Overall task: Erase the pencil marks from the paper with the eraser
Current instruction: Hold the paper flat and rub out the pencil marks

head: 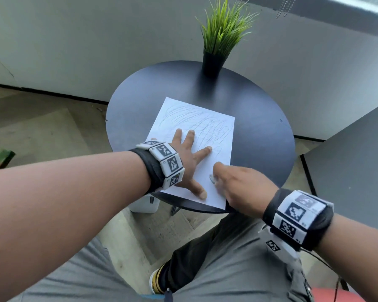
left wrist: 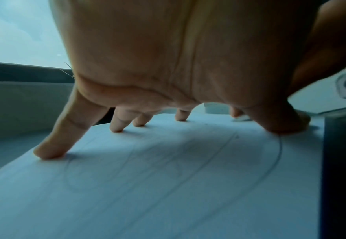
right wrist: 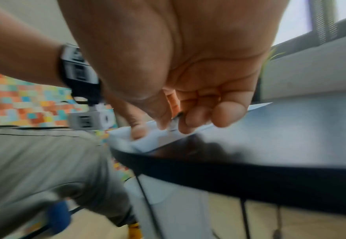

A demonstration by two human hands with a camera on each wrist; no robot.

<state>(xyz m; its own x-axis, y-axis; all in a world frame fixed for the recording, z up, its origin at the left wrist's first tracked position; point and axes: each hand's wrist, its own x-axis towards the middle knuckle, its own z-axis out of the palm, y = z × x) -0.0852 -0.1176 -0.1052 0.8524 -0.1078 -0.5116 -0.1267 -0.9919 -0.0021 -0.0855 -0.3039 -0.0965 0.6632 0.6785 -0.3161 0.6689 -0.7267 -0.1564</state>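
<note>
One round dark table stands before the seated person, and everything here is placed against it. Two hands work at its near edge. The right hand sits over the near right corner of the single sheet of paper, its fingers curled and pinching a small pale piece, apparently the eraser, against the sheet; the piece is blurred and mostly hidden by the fingertips. Just beside it, the left hand lies spread flat with straight fingers, and the left wrist view shows its fingertips pressing down on the sheet. The paper's near corner reaches the table's near rim, and the rest runs toward the table's middle. Pencil scribbles cover its far part, beyond the left fingers, in many looping lines; the near part by the right hand looks largely white. At the table's far edge stands one black pot holding one tuft of green grass-like plant, well apart from the paper. Under the near rim sits one white container, partly hidden by the left forearm.
</note>
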